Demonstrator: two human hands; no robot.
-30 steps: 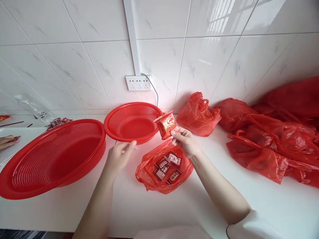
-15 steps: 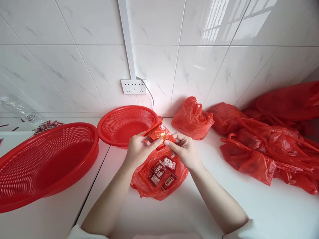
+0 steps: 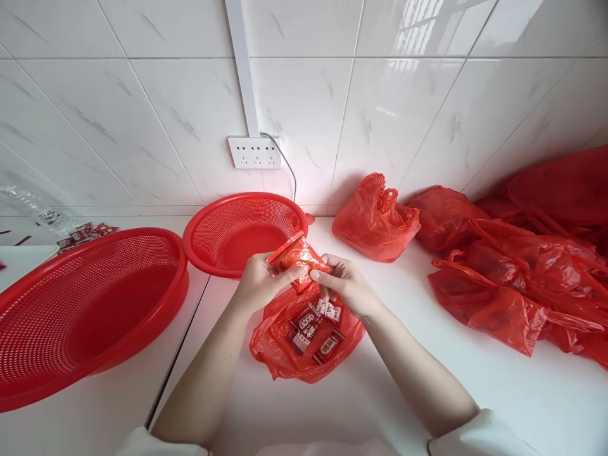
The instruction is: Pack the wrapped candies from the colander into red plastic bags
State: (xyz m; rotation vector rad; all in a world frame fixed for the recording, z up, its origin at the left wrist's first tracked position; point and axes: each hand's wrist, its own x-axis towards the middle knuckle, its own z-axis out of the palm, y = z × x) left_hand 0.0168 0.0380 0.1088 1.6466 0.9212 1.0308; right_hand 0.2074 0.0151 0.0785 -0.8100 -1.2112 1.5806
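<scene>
Moved in: left hand [image 3: 261, 285], onto glossy red-and-gold squarish film packet [image 3: 301, 255].
Packet tilts between it and right hand [image 3: 349, 286], both pinching with closed fingers (neither nearer), over open red plastic bag [image 3: 270, 349].

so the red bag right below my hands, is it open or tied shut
Open: the bag has its mouth spread wide, and small packets show inside.
</scene>
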